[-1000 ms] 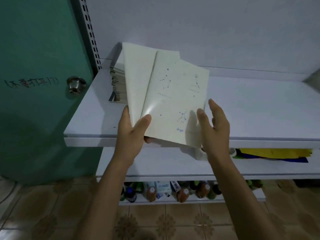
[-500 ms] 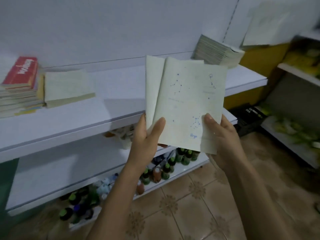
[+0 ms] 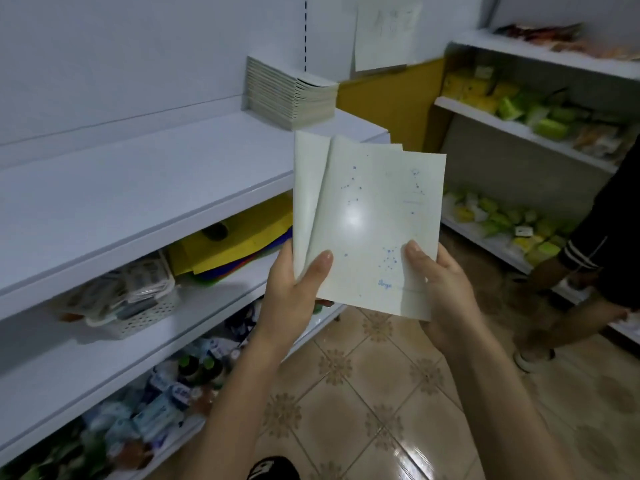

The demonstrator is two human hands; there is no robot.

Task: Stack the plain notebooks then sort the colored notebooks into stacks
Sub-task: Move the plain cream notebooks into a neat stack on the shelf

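Observation:
I hold a small bundle of pale notebooks (image 3: 367, 216) with blue constellation dots upright in front of me, over the floor. My left hand (image 3: 294, 292) grips the bundle's lower left edge, thumb on the front cover. My right hand (image 3: 440, 289) grips the lower right corner, thumb on the cover. The covers fan apart at the top left. A tall stack of plain pale notebooks (image 3: 291, 91) stands at the right end of the top white shelf (image 3: 138, 188).
The shelf below holds a white basket (image 3: 128, 299) and yellow and coloured sheets (image 3: 228, 244). Bottles and packets fill the lowest shelf. Shelves with yellow-green packets (image 3: 519, 109) stand at right. Another person's arm and legs (image 3: 588, 271) are at the right edge.
The view has swung right along the shelf: the door, then the red-topped stack, left the frame, and the tall pale stack has come closer. Both hands kept hold of the bundle.

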